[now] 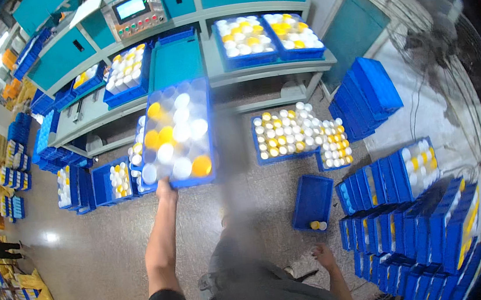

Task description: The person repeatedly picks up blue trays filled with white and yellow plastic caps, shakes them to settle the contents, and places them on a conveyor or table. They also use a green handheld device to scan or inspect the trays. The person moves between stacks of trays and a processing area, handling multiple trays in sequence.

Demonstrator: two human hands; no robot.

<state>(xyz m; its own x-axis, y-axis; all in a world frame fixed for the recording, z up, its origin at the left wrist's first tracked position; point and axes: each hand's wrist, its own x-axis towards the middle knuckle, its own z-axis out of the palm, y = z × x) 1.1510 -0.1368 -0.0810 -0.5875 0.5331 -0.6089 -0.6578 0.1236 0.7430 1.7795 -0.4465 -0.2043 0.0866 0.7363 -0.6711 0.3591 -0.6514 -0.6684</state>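
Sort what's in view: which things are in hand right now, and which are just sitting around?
In hand:
- left hand holding up the blue tray of white and yellow caps
- right hand beside the upright blue bins

Lying about:
- control panel
- fan
- nearly empty blue bin

Left hand (165, 188) raised, gripping; right hand (323, 255) apparently open, low

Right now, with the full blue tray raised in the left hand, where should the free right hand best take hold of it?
Probably the right rim of the blue tray, coming from the right. The left hand holds only its near lower edge, so the tray, loaded with white and yellow caps, hangs unsupported there. The right hand is low and empty.
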